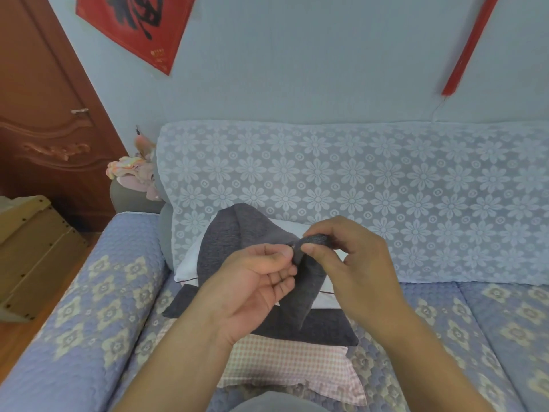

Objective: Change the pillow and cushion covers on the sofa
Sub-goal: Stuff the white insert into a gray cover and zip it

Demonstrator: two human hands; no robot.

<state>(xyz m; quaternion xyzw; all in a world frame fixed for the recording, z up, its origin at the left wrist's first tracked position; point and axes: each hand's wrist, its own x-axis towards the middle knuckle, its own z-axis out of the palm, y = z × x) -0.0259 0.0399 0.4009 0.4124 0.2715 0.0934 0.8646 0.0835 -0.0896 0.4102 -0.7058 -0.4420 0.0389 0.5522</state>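
both hands [300, 263] pinch the grey cover [225, 236].

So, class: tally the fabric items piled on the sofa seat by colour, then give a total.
Dark grey covers: 2, one held, one lying flat
White pillow: 1
Pink checked cover: 1
Total: 4

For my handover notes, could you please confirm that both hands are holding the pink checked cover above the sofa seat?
Not quite: the head view shows the left hand and right hand holding the dark grey fabric cover. The pink checked cover lies on the sofa seat.
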